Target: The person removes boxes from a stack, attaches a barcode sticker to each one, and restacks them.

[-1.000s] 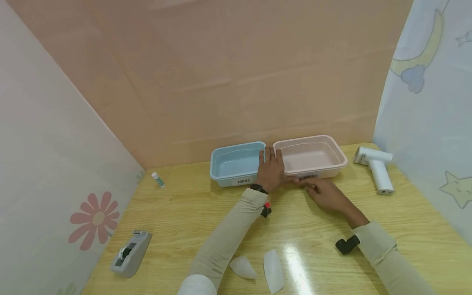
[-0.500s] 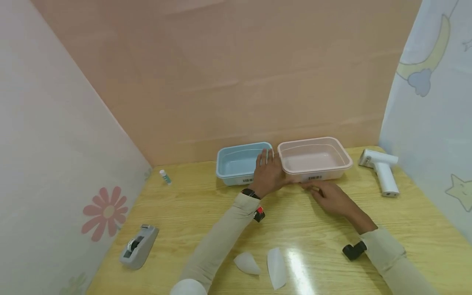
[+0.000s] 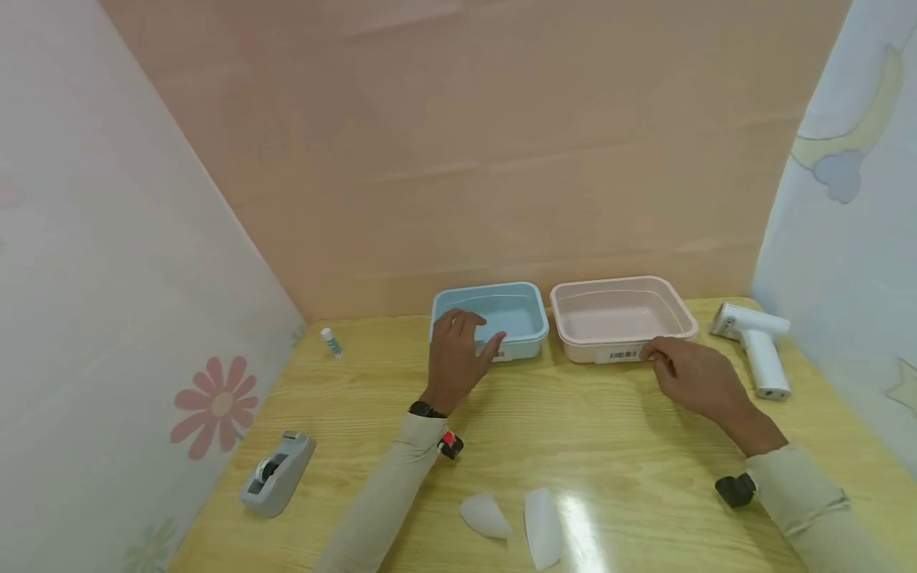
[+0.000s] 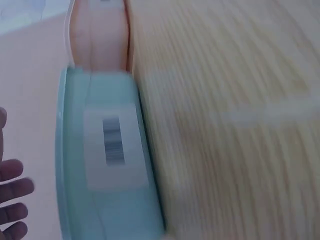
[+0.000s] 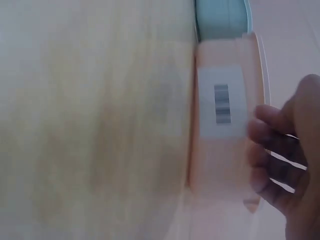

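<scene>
A light blue plastic bin (image 3: pixel 512 310) stands against the back wall, a white barcode label (image 4: pixel 115 145) on its front. My left hand (image 3: pixel 455 360) hovers over its front left part, fingers spread and slightly bent with nothing between them. To its right, a small gap away, is a pink plastic bin (image 3: pixel 609 310), whose barcode label (image 5: pixel 222 102) also faces front. My right hand (image 3: pixel 698 378) is at this bin's front right, fingers loosely bent, fingertips (image 5: pixel 257 130) right by the rim and wall. It holds nothing. Both bins' visible floors are bare.
A white gun-shaped device (image 3: pixel 755 346) lies at the right. On the left are a glue stick (image 3: pixel 332 342) and a grey tape dispenser (image 3: pixel 278 475). Two white paper pieces (image 3: pixel 543 528) lie near the front. Draped walls enclose the wooden table (image 3: pixel 573 430) on three sides.
My hands were together at the junction of the two bins and have moved apart, the left one leftward, the right one rightward. A gap between the bins now shows fully.
</scene>
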Demonstrator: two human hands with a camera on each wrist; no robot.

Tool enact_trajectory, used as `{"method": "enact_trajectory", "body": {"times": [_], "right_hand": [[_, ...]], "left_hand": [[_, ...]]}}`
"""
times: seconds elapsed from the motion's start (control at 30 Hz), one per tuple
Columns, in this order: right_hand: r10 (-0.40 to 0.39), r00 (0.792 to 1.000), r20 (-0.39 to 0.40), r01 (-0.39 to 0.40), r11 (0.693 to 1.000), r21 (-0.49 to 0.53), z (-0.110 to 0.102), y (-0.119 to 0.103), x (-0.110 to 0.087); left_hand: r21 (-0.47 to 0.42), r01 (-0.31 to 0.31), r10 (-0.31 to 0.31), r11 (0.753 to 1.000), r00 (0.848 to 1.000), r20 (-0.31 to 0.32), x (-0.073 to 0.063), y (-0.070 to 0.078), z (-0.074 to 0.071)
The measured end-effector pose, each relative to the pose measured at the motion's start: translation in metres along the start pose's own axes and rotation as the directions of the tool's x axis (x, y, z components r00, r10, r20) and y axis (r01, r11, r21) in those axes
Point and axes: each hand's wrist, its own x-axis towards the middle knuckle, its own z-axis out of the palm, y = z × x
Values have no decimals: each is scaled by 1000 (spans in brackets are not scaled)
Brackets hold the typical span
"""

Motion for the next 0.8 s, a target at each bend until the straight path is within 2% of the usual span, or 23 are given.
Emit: {"method": "enact_trajectory", "body": {"times": [0.07,0.13,0.17,0.23,0.33,0.37,0.4,0.5,0.6,0.67,0.8], "right_hand": [[36,997,-74,-38,999,-27,-10,8,3],[103,987,-119,-108,993,-36,-18,16,7],[143,982,-121,-149,988,-38,-21,20,9],[237,968,-84,-240,970,-29,-26,28,11],[371,928,20,-371,928,-21,-28,39,14],[405,913,57,-405,914,-18,-28,43,15],[435,896,86,-435,900,-16,-27,46,15],[476,869,139,-480,877,0,-24,53,18],[473,867,154,-485,873,48,-19,58,18],[476,868,138,-490,868,86,-15,60,17],[487,871,71,-492,859,139,-8,62,14]], "left_hand": [[-32,80,-81,996,997,-16,-4,-15,-1],[-72,185,-182,980,982,53,-7,-29,-2],[-100,241,-231,965,967,109,-9,-35,-3],[-146,348,-308,926,921,241,-10,-45,-3],[-185,468,-359,864,831,426,-11,-57,-1],[-200,491,-359,848,809,465,-11,-60,0],[-220,508,-355,833,794,493,-11,-63,2],[-288,544,-333,788,771,543,-9,-69,7],[-338,577,-316,743,748,583,-8,-72,8],[-340,595,-309,728,728,612,-7,-72,9],[-367,600,-285,711,723,629,-6,-72,10]]}}
